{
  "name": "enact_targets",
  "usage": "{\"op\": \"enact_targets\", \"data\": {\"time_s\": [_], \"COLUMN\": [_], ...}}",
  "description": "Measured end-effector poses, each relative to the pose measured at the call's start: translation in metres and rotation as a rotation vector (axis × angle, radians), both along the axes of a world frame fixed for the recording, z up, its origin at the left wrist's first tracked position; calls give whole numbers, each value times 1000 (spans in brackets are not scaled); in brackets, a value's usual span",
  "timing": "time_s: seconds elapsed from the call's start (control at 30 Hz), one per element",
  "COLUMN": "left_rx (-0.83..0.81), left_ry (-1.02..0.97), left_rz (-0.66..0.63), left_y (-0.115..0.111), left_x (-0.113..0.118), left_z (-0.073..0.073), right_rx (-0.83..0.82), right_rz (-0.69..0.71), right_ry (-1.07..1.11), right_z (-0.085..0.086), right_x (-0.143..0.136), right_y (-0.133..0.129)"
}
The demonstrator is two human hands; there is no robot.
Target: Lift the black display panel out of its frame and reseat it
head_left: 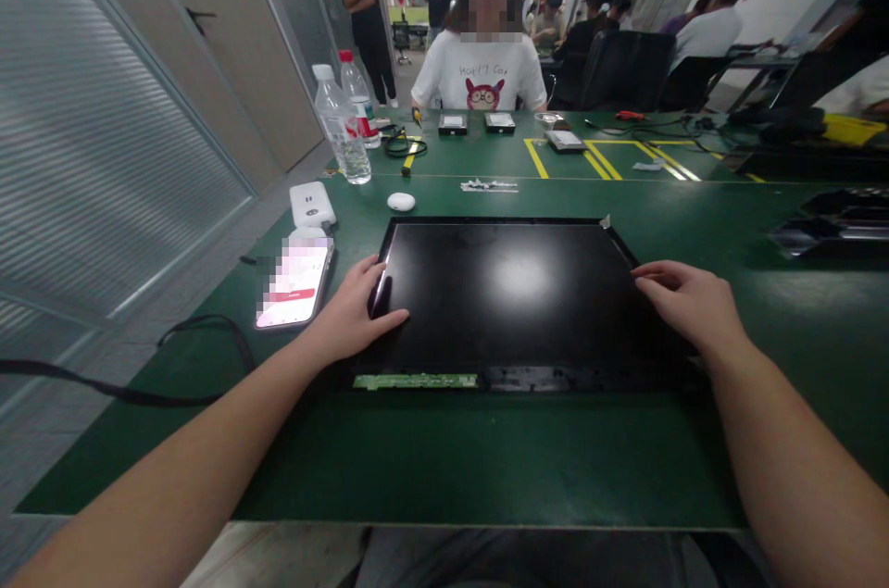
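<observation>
A black LCD display panel (514,292) lies flat on the green table in front of me, its surface reflecting a ceiling light. Along its near edge runs a narrow green circuit board (417,381). My left hand (357,310) grips the panel's left edge, thumb on the screen face and fingers at the side. At the right edge, my right hand (687,296) is closed with thumb and forefinger pinching the frame; its other fingers are partly hidden. A small silvery tab (606,222) sticks up at the far right corner.
Left of the panel lie a lit phone (295,282), a white power bank (312,204) and a white earbud case (401,202). Two water bottles (344,125) stand behind. Hard drives (453,124) and cables (403,143) lie farther off, before a seated person (479,69).
</observation>
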State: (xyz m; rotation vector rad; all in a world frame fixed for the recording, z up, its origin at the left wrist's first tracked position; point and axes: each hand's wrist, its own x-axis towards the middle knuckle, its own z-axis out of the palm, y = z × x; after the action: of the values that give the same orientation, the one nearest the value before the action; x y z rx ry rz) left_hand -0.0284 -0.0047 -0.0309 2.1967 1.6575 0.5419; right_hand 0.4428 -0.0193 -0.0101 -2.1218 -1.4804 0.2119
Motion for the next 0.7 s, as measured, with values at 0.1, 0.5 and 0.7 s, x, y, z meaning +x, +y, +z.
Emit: {"op": "enact_targets", "data": {"time_s": [0.1,0.5,0.7], "left_rx": [7,31,25], "left_ry": [9,80,183], "left_rz": [-3,64,47], "left_y": [-1,4,9], "left_x": [1,-8,-13], "left_z": [0,8,5], "right_rx": [83,-65,-245], "right_rz": [-37,-145,-70], "right_ry": [67,109,15], "right_z": [4,2,1], "right_x": [-2,13,15], "right_y": [-2,5,8]}}
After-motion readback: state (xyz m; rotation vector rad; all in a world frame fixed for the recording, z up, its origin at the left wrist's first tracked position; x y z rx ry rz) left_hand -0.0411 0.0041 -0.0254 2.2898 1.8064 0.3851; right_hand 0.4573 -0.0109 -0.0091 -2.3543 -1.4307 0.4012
